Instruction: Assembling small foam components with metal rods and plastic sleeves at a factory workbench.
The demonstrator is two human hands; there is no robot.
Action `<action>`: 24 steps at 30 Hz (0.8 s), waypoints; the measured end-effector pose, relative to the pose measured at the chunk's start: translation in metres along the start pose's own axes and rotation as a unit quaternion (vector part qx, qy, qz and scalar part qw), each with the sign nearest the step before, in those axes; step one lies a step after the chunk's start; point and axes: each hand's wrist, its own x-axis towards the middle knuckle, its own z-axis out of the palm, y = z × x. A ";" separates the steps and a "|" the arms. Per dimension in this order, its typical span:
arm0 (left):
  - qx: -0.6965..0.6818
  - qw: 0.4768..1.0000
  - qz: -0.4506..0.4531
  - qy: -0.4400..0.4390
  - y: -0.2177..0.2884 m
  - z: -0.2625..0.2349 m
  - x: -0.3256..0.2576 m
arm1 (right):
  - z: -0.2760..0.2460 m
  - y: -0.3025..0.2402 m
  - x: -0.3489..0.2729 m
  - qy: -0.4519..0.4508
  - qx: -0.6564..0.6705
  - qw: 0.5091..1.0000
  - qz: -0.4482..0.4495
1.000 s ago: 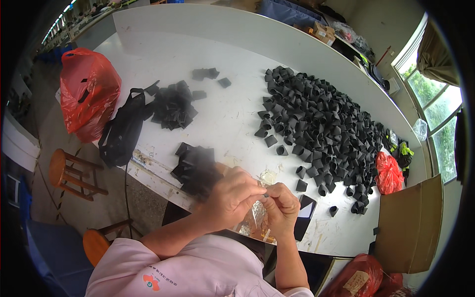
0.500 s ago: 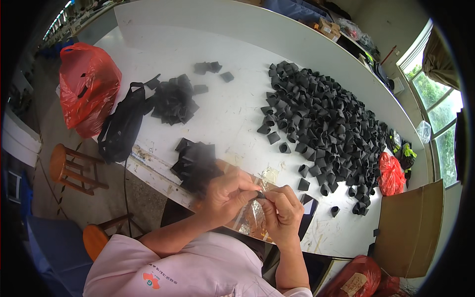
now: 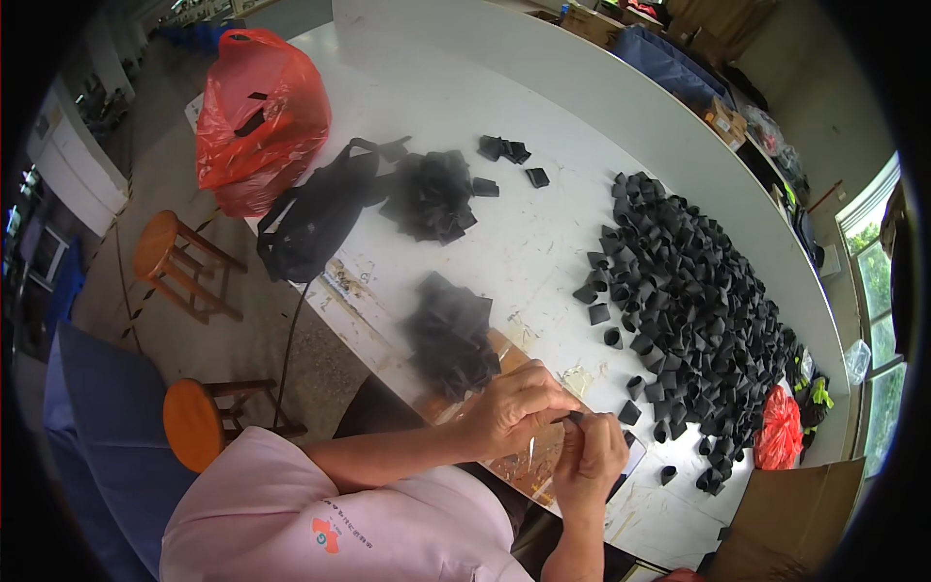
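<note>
Currently, a small black piece [image 3: 574, 417] is being pinched between both hands.
It is being gripped by closed left hand [image 3: 514, 407] and right hand [image 3: 592, 458] fingers, just beside the white table [image 3: 543, 233] edge.

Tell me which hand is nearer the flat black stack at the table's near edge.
Left. The left hand sits right beside the stack; the right hand lies beyond it, farther away.

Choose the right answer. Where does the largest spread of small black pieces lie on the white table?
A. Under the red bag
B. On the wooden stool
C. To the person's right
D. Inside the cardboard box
C: the big spread of small black pieces covers the white table to the right of both hands.
</note>
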 end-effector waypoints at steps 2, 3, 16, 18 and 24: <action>0.041 0.996 -0.054 0.050 -0.011 -0.014 -0.009 | -0.017 0.009 0.008 -0.024 0.203 0.971 0.123; 0.075 0.987 -0.104 0.098 -0.019 -0.023 -0.014 | -0.028 0.011 0.016 0.025 0.372 0.902 0.219; 0.381 0.845 -0.367 0.081 -0.140 -0.100 -0.043 | 0.015 0.012 -0.045 -0.048 0.346 0.857 0.380; 0.357 0.865 -0.342 0.090 -0.130 -0.101 -0.040 | 0.016 0.007 -0.051 -0.084 0.318 0.873 0.359; -0.043 0.918 -0.381 -0.101 -0.031 -0.072 -0.005 | 0.017 -0.015 -0.038 -0.109 0.215 0.929 0.280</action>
